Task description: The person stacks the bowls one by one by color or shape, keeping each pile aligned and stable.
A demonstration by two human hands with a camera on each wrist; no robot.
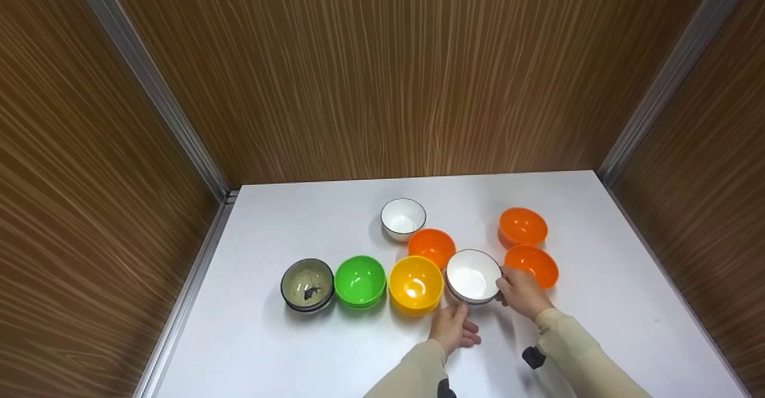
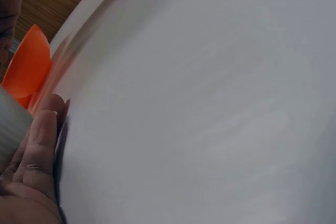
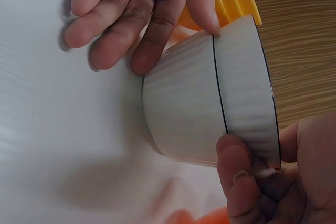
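Observation:
Two nested white bowls with dark rims (image 1: 474,275) stand in the front row, their ribbed outer walls (image 3: 181,98) visible in the right wrist view. My right hand (image 1: 523,292) pinches the upper bowl on its right side, thumb at the rim and curled fingers against the outside. At the front left of the stack is my left hand (image 1: 454,327). Its thumb touches the lower bowl near its rim, and its extended fingers (image 3: 113,40) lie low beside the wall. The yellow bowls (image 1: 416,285) stand just left of the white stack.
Green bowls (image 1: 360,281) and grey-brown patterned bowls (image 1: 308,285) are stacked farther left. One orange bowl (image 1: 431,247) and a single white bowl (image 1: 403,217) sit behind. Two more orange bowls (image 1: 532,265) stand at right on the white table (image 1: 239,350), enclosed by wood-grain panels (image 1: 412,75).

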